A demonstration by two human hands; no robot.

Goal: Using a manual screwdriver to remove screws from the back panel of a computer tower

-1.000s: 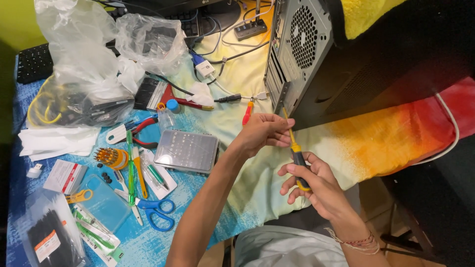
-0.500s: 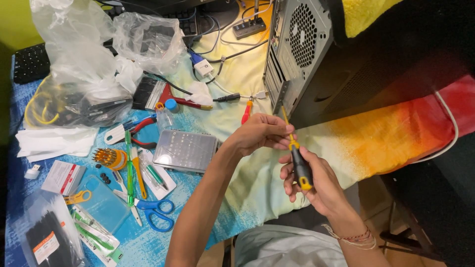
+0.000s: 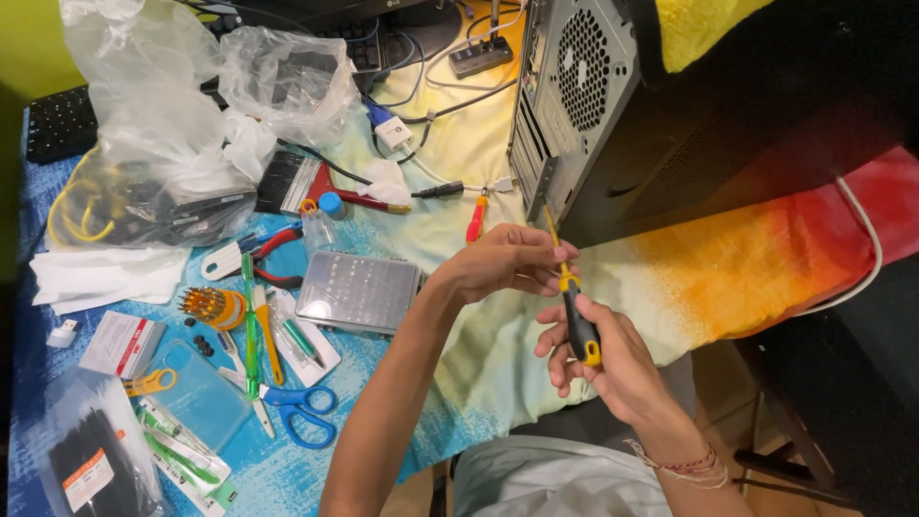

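Driver tip now up at PC case (image 3: 613, 124) rear | R hand (image 3: 613, 369) grips screwdriver (image 3: 572, 302) handle, L hand (image 3: 512, 263) pinches shaft | step: seating tip; next needs steady alignment.

head view | looks steeply down | close over hands, cluttered table (image 3: 287, 479)

Green wall (image 3: 29, 48); colourful cloth-covered table (image 3: 766, 258).

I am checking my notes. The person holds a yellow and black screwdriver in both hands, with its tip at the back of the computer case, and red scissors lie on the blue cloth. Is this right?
Not quite: the scissors are blue, as the head view shows. The rest holds: the right hand grips the handle of the yellow and black screwdriver, the left hand steadies its shaft, and the tip is at the back of the computer case.
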